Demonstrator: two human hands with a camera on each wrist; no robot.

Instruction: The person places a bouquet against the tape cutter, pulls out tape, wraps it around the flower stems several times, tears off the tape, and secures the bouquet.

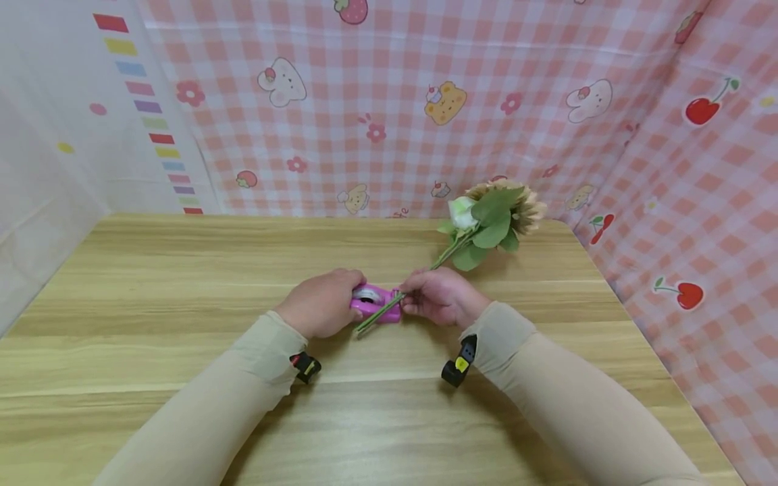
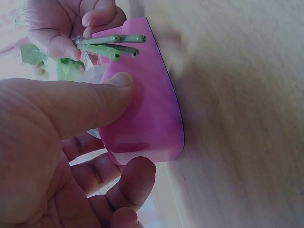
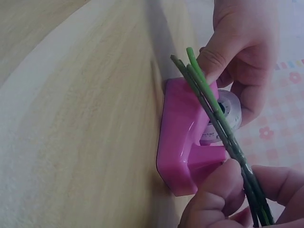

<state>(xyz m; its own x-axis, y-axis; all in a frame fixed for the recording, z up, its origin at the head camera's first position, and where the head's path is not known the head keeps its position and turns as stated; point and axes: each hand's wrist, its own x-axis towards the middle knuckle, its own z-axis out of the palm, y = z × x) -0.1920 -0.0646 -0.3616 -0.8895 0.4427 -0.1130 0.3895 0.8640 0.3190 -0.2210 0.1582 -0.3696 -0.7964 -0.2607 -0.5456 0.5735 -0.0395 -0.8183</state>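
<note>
My left hand (image 1: 319, 302) grips the left end of a pink tape dispenser (image 3: 183, 137), thumb on its near side in the left wrist view. A clear roll of tape (image 3: 232, 108) sits in the dispenser. Between thumb and fingers, my right hand (image 1: 444, 295) pinches a small bundle of green flower stems (image 3: 223, 126). The stems slant across the dispenser, with their cut ends (image 2: 116, 55) near my left thumb. Up and right, the bunch carries a white rose (image 1: 463, 213), a beige flower (image 1: 529, 212) and green leaves (image 1: 494, 231).
A wood-grain table (image 1: 182, 270) lies beneath both hands. Behind it hangs a pink checked cloth (image 1: 340, 101) with printed animals, and another printed cloth (image 1: 717, 223) lines the right side. Black camera mounts (image 1: 460, 364) are worn on both wrists.
</note>
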